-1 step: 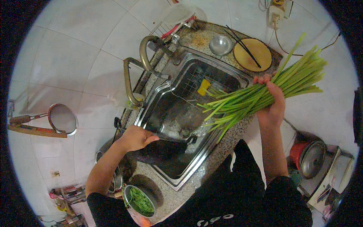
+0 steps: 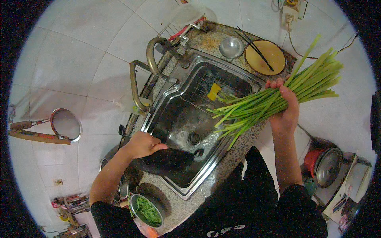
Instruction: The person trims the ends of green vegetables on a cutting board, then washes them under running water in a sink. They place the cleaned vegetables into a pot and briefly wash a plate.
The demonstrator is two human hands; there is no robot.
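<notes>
My right hand (image 2: 285, 101) is raised over the sink's right side, its fingers wrapped round a thick bunch of long green stalks (image 2: 254, 105). The paler ends fan out to the upper right, and the thinner ends hang over the sink basin (image 2: 234, 77). Above the near left of the sink, my left hand (image 2: 143, 145) is closed on the handle of a dark, broad-bladed kitchen knife (image 2: 170, 160). The blade points right over the basin, and its outline blends into the shadow. Its black handle end shows beyond my fist. The drain (image 2: 194, 138) lies just past the blade.
A yellow sponge (image 2: 213, 91) lies on a wire rack in the sink. Behind it stand the faucet (image 2: 152, 55), a small metal bowl (image 2: 231, 47) and a tan round board (image 2: 258, 61) bearing black chopsticks. A bowl of green leaves (image 2: 147, 211) sits at the near left; a red pot (image 2: 313, 160) stands right.
My left hand has turned slightly, tilting the knife so its blade sits lower and the whole drain shows. My right hand and the stalks have not moved.
</notes>
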